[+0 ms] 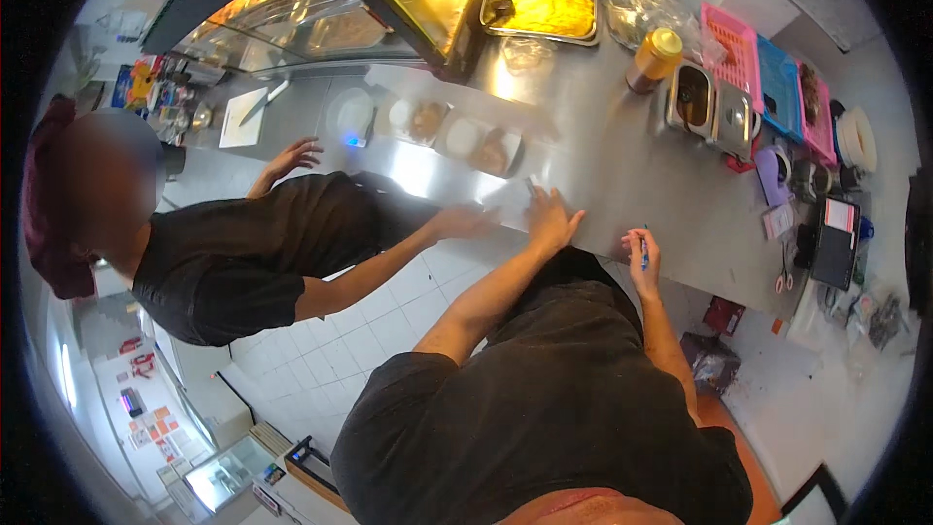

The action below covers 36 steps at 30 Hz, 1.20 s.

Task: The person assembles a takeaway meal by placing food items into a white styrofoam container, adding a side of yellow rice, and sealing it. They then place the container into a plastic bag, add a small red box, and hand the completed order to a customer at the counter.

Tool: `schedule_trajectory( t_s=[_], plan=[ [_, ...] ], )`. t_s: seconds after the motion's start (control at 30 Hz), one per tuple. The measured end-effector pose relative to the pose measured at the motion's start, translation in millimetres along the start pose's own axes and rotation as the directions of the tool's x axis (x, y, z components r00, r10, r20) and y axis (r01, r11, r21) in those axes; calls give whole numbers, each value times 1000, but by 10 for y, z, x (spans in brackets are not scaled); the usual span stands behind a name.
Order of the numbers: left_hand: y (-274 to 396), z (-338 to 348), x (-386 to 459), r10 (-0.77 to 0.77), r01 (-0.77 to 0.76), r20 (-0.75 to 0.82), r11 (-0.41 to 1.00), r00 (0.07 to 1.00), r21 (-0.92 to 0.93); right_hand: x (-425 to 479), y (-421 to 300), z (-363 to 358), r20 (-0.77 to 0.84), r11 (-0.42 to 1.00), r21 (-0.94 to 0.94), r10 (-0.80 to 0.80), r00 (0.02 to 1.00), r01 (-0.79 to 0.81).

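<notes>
My left hand (552, 222) lies on the front edge of a stainless steel counter (605, 168), palm down, with its fingers apart. Just past its fingertips is a pale slip (510, 202), possibly paper. A blue pen (644, 255) is held in my right hand (641, 262), just over the counter's edge. Beyond my left hand, two pale trays (519, 160) each carry a white round portion (462, 138) and a brown portion (496, 153), too blurred to name. A round white dish (352, 113) sits farther left.
On my left, a co-worker (240, 255) reaches a blurred hand (466, 222) close to mine. Behind the trays stand a heated glass display case (350, 14) and a metal pan of yellow food (547, 9). A sauce bottle (656, 58), baskets (780, 91) and scissors (784, 278) are at right.
</notes>
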<state>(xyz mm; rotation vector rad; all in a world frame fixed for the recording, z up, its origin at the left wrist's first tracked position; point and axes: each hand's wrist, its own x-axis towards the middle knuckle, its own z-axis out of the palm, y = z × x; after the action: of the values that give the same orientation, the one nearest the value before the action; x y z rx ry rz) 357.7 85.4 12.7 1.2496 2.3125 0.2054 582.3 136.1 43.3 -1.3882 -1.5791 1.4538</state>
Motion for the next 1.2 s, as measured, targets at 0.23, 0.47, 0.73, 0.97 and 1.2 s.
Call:
schedule_trajectory(
  t_s=[0.23,0.47,0.73,0.97,1.2],
  plan=[
    [790,772,334,110,1,148,799,983,-602,-3,56,242,-176,836,-507,-340,924,211],
    [656,3,817,238,235,570,738,787,-633,146,173,602,-154,732,-654,-373,915,189],
    [0,-314,319,570,-644,312,724,760,248,411,110,277,-186,655,-733,-453,872,184],
    [112,-202,270,496,-540,233,819,837,197,302,323,535,-186,984,172,78,980,-45],
    [95,-211,283,487,-531,224,817,844,226,254,314,709,-199,969,-142,-230,953,204]
  ],
)
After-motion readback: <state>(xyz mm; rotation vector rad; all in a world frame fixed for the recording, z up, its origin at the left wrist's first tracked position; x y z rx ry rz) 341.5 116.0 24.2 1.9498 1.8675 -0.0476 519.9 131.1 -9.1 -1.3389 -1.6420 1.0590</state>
